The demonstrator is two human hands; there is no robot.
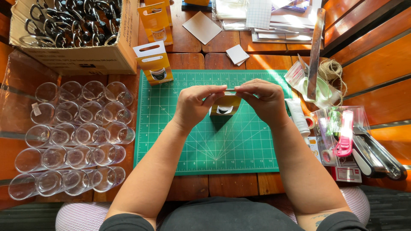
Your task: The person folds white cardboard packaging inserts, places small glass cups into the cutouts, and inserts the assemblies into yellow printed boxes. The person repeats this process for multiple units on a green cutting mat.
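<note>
both hands meet above the middle of the green cutting mat [205, 149] and pinch the top edge of a small yellow carton [224, 107] between thumbs and fingertips. the left hand [195, 105] grips the carton's upper left corner, fingers curled in and pressed tight on the flap. the right hand [263, 100] grips the upper right corner the same way, its fingertips almost touching those of the left. the carton hangs upright between them, just over the mat, its front face showing a dark oval window and throwing a shadow onto the grid below.

beyond the mat's far left corner stands another yellow carton with a white hang tab [155, 64], upright, and a third like it [157, 21] stands behind that, beside a cardboard box [85, 55] filled with black-handled metal tools. left of the mat, clear plastic cups [72, 137] lie on their sides in rows on the wooden table [222, 186], touching one another.

right of the mat lies a white tube [297, 115], then a clear bag of small supplies with a pink tool [344, 134] in it, and a black and white stapler [379, 156] near the table edge. farther back sit a ball of twine [332, 68], a long metal ruler [316, 51] leaning across a plastic bag, and sheets of paper and card [265, 19] stacked at the far edge.
</note>
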